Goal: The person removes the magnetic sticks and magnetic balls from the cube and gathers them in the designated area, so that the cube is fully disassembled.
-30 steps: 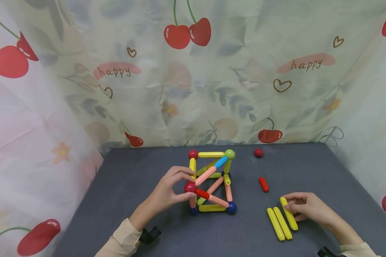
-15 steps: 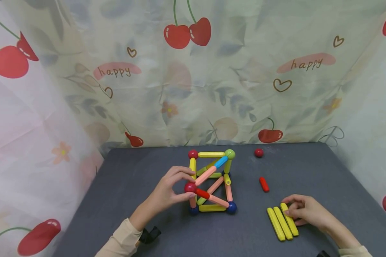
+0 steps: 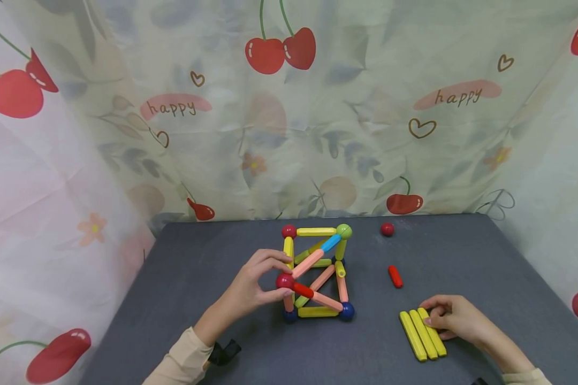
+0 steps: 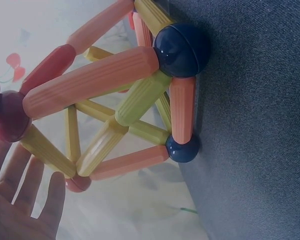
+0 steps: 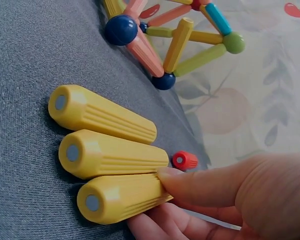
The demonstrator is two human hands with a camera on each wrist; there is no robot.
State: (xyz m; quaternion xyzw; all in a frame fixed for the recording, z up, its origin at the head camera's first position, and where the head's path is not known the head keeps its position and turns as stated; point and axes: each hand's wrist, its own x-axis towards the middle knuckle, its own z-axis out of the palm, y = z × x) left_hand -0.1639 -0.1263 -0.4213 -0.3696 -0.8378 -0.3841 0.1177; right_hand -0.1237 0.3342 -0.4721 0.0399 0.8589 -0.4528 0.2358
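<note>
A cube-like frame of magnetic rods and balls (image 3: 318, 312) stands on the dark table. Its near upper-left corner is a red ball (image 3: 284, 280), which my left hand (image 3: 250, 283) pinches between thumb and fingers. In the left wrist view, pink rods (image 4: 92, 82) run from that ball toward the table side. Three yellow magnetic rods lie side by side to the right of the frame. My right hand (image 3: 464, 321) pinches the rightmost yellow rod (image 5: 125, 197) near its far end; the middle yellow rod (image 5: 115, 155) lies close against it.
Behind the yellow rods lies a short red rod (image 3: 395, 276). A loose red ball (image 3: 387, 229) sits near the table's back edge. A cherry-printed curtain (image 3: 318, 133) hangs behind the dark table (image 3: 212, 240) and along its sides.
My right hand has brought the third yellow rod left and nearer to me, lining it up beside the other two. My left hand and the frame have stayed in place.
</note>
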